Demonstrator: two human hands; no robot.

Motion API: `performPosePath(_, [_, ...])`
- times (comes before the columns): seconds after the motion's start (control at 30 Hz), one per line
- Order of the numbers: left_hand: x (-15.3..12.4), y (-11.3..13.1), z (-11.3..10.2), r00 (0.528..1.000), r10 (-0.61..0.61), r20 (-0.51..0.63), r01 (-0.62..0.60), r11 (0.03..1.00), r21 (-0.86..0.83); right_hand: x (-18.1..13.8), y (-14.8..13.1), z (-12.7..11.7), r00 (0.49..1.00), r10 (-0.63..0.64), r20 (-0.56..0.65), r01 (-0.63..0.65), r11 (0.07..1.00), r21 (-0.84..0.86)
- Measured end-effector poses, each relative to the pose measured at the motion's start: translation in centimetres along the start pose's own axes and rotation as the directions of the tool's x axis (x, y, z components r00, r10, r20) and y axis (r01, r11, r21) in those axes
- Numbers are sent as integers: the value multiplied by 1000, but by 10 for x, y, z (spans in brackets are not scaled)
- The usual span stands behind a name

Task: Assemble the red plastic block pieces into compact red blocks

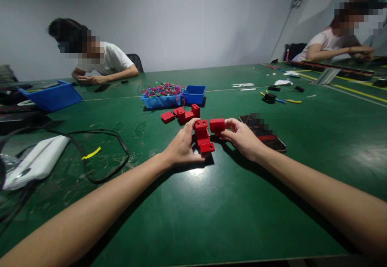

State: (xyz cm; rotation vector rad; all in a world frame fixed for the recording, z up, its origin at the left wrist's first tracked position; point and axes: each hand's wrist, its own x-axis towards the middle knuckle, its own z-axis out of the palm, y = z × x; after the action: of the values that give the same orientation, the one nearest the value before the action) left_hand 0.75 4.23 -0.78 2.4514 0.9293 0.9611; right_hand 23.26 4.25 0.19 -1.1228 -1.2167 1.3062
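My left hand is closed around a stack of joined red blocks that stands on the green table. My right hand pinches a single red block just to the right of the stack's top, close to it or touching it. Several loose red blocks lie a little farther back on the table.
A blue tray of coloured wires and a smaller blue bin stand behind the blocks. A phone lies by my right hand. A white device with a black cable is at the left. Two people sit working at the far side.
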Motion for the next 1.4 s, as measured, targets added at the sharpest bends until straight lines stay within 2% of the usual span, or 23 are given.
performPosePath(0.47, [0, 1, 0, 1000, -6, 4, 6, 1000, -3, -1, 0, 0, 1000, -15, 26, 13, 999, 46])
performPosePath(0.9, [1, 1, 0, 1000, 18, -2, -18, 1000, -12, -2, -6, 2, 997, 69, 38, -76, 978, 196])
performPosePath(1.2, [0, 1, 0, 1000, -11, 9, 12, 1000, -15, -3, -4, 0, 994, -6, 107, -9, 989, 146])
performPosePath(1.4, [1, 1, 0, 1000, -16, 9, 16, 1000, -12, -1, 0, -1, 994, -39, 104, 23, 989, 148])
